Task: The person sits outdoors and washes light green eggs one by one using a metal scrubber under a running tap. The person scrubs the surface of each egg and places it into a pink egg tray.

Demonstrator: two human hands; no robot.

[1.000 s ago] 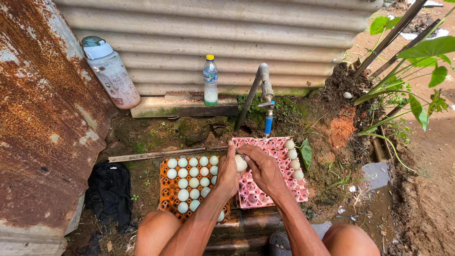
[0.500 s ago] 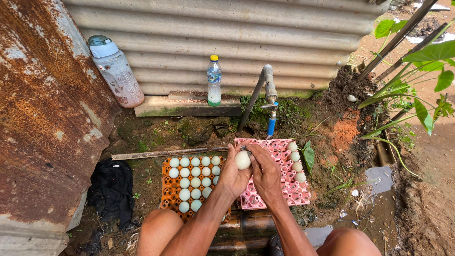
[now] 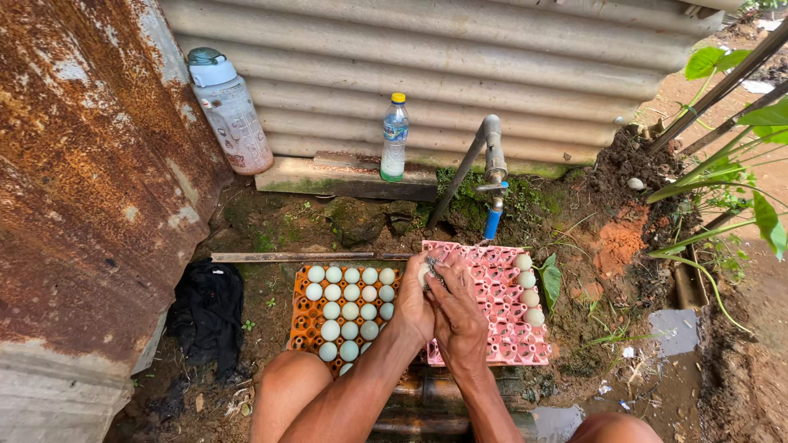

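Note:
My left hand [image 3: 414, 305] holds a pale egg [image 3: 423, 274] over the seam between two egg trays. My right hand [image 3: 455, 308] presses against the egg with a small dark scrubber [image 3: 435, 269] in its fingers. The orange tray [image 3: 305, 330] on the left is filled with several pale blue-green eggs [image 3: 349, 309]. The pink tray [image 3: 497, 291] on the right holds several eggs [image 3: 528, 289] along its right edge only. A metal tap [image 3: 493, 174] with a blue spout stands just beyond the pink tray.
A corrugated metal wall [image 3: 427, 66] runs across the back. A small plastic bottle [image 3: 395, 138] and a large water jug [image 3: 229, 110] stand on a ledge. A rusty sheet [image 3: 74, 180] is at left, a black cloth [image 3: 207, 316] beneath it, green plants [image 3: 730, 172] at right.
My hands have closed in around the egg, so less of it shows than before. The view has tilted slightly.

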